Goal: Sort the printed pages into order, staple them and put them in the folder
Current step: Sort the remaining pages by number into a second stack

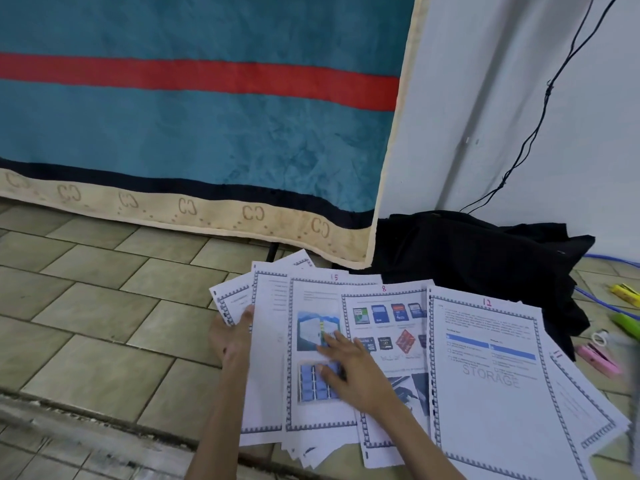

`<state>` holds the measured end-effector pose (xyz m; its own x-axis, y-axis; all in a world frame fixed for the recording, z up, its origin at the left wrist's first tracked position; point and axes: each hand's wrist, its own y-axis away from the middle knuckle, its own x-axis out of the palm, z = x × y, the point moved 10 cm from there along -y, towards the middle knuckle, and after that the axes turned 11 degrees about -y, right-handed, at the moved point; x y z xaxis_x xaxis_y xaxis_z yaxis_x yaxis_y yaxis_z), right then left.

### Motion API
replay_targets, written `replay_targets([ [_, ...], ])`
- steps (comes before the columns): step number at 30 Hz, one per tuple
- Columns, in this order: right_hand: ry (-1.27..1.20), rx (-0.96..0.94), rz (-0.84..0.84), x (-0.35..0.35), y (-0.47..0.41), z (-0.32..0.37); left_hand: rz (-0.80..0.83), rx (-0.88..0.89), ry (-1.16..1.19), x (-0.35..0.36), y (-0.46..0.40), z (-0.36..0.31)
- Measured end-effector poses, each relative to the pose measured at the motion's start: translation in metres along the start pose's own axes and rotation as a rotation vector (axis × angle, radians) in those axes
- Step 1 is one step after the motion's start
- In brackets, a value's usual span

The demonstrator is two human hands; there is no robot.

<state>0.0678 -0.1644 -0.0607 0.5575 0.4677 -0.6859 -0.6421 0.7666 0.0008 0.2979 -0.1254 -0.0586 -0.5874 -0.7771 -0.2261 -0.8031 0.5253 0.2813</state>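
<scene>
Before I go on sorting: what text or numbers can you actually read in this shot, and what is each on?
"15": handwritten in red atop the page under the right hand.
"8": red, atop the memory-card page.
"12": red, atop the table page.
"STORAGE": grey watermark on that page.
"11": probably, on the rightmost page; blurred.
"CC": repeated on the blanket border.
Body print: too small.

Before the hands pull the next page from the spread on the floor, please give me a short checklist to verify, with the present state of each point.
1. Page numbers readable: ok; page 15, page 8, page 12.
2. Pages in order: not ok.
3. Left hand holds the fanned sheets' edge: ok.
4. Right hand flat on page 15: ok.
5. Stapler and folder in reach: cannot tell.
</scene>
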Motion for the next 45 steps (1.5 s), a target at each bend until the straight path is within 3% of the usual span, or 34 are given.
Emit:
replay_targets([
  [5, -0.043, -0.093, -0.188, -0.011, 0.009, 0.005, 0.030, -0.017, 0.008, -0.005, -0.006, 0.003],
  [12, -0.152, -0.132, -0.313, -0.030, 0.014, 0.014, 0.084, -0.027, -0.002, 0.000, -0.004, -0.002],
  [18, -0.521, 0.099, -0.276, -0.035, 0.014, -0.003, 0.188, -0.023, 0.067, 0.004, 0.002, -0.014],
  [20, -0.643, 0.207, -0.277, -0.040, 0.014, -0.003, 0.299, -0.038, 0.162, 0.009, 0.001, -0.018],
  [26, -0.613, 0.369, -0.075, -0.044, -0.008, 0.029, 0.621, 0.022, 0.079, 0.050, 0.039, -0.029],
  [30, -0.580, 0.425, -0.043, -0.032, -0.020, 0.045, 0.600, 0.147, -0.041, 0.064, 0.052, -0.041],
  [35, -0.645, 0.424, -0.184, -0.032, -0.021, 0.039, 0.624, 0.070, 0.082, 0.057, 0.049, -0.035],
  [41, -0.697, 0.517, -0.279, -0.041, -0.012, 0.018, 0.357, -0.102, 0.164, 0.018, 0.022, -0.014],
  [45, -0.673, 0.520, -0.247, -0.039, -0.012, 0.023, 0.315, -0.107, 0.142, 0.010, 0.021, -0.011],
])
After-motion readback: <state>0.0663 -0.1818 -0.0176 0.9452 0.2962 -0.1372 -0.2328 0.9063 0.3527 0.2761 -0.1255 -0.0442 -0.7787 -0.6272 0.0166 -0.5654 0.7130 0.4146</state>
